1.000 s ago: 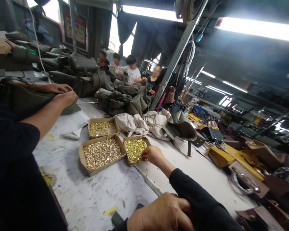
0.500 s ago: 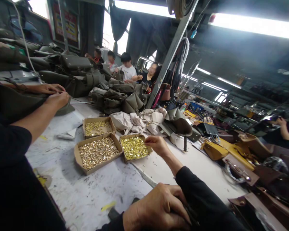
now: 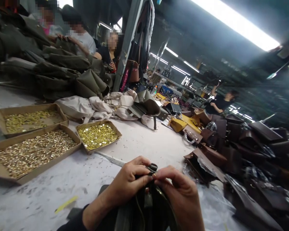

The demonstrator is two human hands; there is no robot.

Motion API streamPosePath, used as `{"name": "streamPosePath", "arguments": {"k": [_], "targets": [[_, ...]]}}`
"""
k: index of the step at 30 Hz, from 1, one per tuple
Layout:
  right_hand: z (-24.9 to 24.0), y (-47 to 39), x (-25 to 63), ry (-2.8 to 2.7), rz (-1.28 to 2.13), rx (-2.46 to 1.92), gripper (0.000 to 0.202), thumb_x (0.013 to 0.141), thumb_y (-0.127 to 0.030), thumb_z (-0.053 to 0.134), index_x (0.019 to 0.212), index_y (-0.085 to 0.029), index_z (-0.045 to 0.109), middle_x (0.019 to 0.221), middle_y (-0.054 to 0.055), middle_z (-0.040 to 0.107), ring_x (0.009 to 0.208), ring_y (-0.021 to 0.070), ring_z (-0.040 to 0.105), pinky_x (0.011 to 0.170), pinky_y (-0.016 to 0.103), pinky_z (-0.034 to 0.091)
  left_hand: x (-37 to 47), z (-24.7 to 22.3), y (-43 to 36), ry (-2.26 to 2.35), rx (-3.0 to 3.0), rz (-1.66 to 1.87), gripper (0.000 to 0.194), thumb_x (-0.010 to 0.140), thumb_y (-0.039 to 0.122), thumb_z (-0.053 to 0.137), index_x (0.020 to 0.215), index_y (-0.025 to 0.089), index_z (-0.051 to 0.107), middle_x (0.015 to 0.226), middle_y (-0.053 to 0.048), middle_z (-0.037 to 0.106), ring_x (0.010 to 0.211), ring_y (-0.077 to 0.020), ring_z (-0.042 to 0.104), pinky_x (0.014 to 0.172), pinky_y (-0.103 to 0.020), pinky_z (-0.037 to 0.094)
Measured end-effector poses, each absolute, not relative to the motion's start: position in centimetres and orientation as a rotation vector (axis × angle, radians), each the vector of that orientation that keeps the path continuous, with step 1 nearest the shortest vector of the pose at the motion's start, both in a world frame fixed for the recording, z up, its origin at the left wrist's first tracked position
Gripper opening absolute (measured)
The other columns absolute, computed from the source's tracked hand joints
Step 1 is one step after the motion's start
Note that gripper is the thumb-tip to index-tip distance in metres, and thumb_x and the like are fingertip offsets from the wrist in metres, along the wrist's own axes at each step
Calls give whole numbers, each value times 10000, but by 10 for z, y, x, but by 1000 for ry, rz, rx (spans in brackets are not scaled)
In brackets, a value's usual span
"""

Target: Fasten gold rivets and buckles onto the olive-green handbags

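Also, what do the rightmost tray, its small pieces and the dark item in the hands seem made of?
Rightmost tray: probably cardboard, by its matt brown walls.
Small pieces: likely metal, by their shiny gold glint.
Dark item: leather or imitation leather perhaps, from its smooth, dull sheen.

Consists of a dark olive bag point(image 3: 150, 215), pinched near the top, partly hidden. Extends past the bottom of view. Shows a curled loop point(image 3: 153, 166) above and a gold-toned, zipper-like line point(image 3: 159, 191) below.

Tabletop point(image 3: 146, 141) open ahead; cardboard trays point(image 3: 0, 170) block left, brown bags point(image 3: 262, 195) right.
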State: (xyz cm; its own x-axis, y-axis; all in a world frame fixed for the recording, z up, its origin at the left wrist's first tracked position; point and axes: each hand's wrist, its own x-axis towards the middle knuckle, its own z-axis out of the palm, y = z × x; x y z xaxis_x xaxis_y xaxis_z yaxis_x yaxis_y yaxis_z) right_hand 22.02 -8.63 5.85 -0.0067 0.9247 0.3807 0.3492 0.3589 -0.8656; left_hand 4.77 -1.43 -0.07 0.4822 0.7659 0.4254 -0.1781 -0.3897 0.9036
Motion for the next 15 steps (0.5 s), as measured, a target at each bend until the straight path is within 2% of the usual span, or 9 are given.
{"name": "streamPosePath", "arguments": {"k": [5,11,15], "targets": [[33,-94,230,-1600,520,-1258,98,904,-186,733,883,-274,771,829,-10,738,755,156,681,696,240,548,50,1,-17,498,1697,1071,183,908,203,650,782,180,781,1035,-67,681,963,-172,665,866,-254,516],[26,-90,230,-1617,379,-1245,94,904,-223,752,891,-312,779,870,-7,733,885,202,613,786,313,519,50,1,-16,488,1680,1036,174,911,225,631,885,189,799,1054,-82,684,1007,-202,660,884,-287,533],[17,-90,231,-1546,409,-1227,71,893,-259,777,890,-330,780,861,-22,762,999,235,588,963,399,458,50,3,-16,518,1709,1028,173,891,199,637,853,194,806,1052,-77,690,1013,-203,664,899,-285,526]]}}
